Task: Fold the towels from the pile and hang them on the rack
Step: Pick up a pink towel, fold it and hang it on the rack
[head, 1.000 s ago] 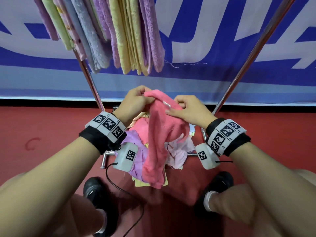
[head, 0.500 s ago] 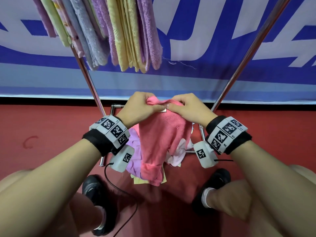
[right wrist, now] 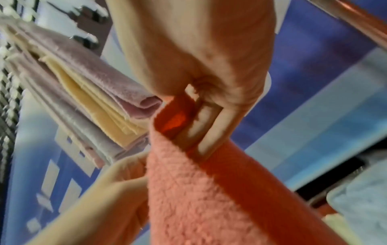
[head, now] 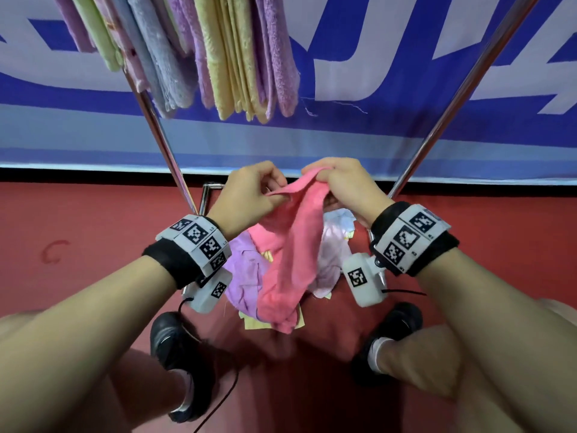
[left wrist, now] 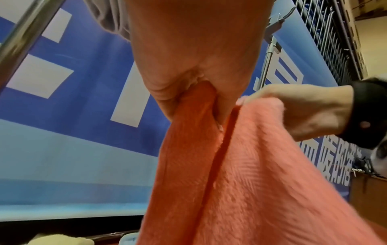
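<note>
The pink towel (head: 292, 254) hung in the air between the two hands, its top edge stretched in a short sagging span from one grip to the other and the rest of it drooping in loose folds toward the floor. The left hand (head: 249, 198) pinched one end of that edge with curled fingers; in the left wrist view the cloth (left wrist: 230, 174) emerged from between the thumb and fingers (left wrist: 165, 92) and fell away below them. The right hand (head: 346, 189) gripped the other end, slightly higher; from the right wrist view its fingers (right wrist: 209, 129) were curled round a fold of the towel (right wrist: 199, 190), with the left hand (right wrist: 117, 187) visible lower down beside the cloth.

Directly beneath the hanging towel lay the pile (head: 246, 270) of unfolded towels in lilac, pale pink and yellow, on the base of the rack. The rack's (head: 462, 98) two metal poles rose at a slant on either side of the hands. Above and to the left, the folded towels (head: 224, 57) in purple, yellow, blue and green hung close together. Behind stood a blue and white banner (head: 390, 126), and below it a red floor (head: 78, 229), where the person's black shoes (head: 175, 348) showed.
</note>
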